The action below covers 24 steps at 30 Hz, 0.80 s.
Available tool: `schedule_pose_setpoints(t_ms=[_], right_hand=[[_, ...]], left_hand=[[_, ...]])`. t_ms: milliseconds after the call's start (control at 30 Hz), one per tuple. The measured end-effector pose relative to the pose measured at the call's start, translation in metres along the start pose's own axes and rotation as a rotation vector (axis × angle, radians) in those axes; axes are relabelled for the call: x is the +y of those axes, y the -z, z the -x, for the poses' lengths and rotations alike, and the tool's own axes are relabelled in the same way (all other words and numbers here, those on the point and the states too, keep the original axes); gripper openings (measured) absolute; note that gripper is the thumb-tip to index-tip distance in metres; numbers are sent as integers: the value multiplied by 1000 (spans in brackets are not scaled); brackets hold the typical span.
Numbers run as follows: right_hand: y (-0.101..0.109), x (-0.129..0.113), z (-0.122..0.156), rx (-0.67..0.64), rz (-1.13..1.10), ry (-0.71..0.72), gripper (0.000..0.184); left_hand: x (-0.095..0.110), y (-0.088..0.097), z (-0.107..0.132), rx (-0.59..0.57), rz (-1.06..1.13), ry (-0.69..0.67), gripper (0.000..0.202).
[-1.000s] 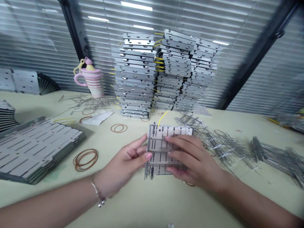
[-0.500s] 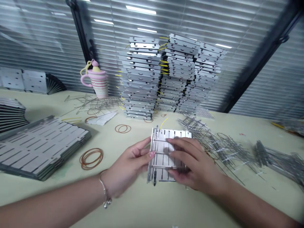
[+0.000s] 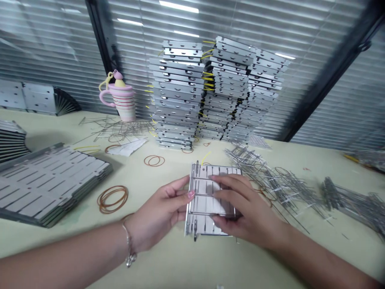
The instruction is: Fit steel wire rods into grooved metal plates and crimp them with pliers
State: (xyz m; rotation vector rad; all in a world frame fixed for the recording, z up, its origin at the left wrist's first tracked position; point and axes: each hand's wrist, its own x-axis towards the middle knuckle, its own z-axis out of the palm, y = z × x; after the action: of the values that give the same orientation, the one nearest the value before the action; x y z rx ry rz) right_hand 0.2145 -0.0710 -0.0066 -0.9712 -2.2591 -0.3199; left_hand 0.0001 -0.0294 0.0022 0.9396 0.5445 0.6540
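Observation:
A small pale slotted metal panel (image 3: 206, 204) with a raised metal edge is held just above the table in both hands. My left hand (image 3: 158, 210) pinches its left edge, with the thumb near the ends of thin metal rods. Those rods (image 3: 207, 214) run across the panel's face. Over its right side curls my right hand (image 3: 252, 204), closed, with fingertips on the face and the thumb at the nearer rod. The right edge is mostly hidden by this hand. A short yellow wire (image 3: 205, 157) sticks out at the panel's far side.
Tall stacks of metal panels (image 3: 177, 96) stand at the back beside a pink cup (image 3: 124, 102). Larger slotted panels (image 3: 51, 180) lie at left. Brown rings (image 3: 112, 199) sit nearby. Loose metal rods (image 3: 276, 184) are heaped at right, with another heap (image 3: 355, 204) beyond.
The panel has tilted slightly, showing more of its near part. Both hands keep their hold on it. The whole view has shifted a little.

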Motion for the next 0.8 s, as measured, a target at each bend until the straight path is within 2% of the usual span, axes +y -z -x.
schedule_pose_setpoints(t_ms=[233, 367, 433, 500, 600, 700, 800], right_hand=[[-2, -2, -1, 6, -5, 14, 31], [0, -23, -5, 59, 66, 1, 23], [4, -34, -8, 22, 127, -24, 21], [14, -39, -12, -25, 138, -27, 29], [38, -30, -18, 55, 14, -34, 43], [57, -6, -20, 127, -188, -190, 39], [56, 16, -16, -44, -539, -371, 33]], left_hand=[[1, -1, 1, 35, -79, -19, 38], [10, -3, 6, 153, -389, -139, 28], [16, -3, 8, 206, -574, -201, 24], [20, -2, 8, 229, -692, -216, 23], [24, 0, 6, 223, -817, -230, 27], [23, 2, 8, 163, -976, -287, 36], [21, 1, 14, -20, -1109, -220, 37]])
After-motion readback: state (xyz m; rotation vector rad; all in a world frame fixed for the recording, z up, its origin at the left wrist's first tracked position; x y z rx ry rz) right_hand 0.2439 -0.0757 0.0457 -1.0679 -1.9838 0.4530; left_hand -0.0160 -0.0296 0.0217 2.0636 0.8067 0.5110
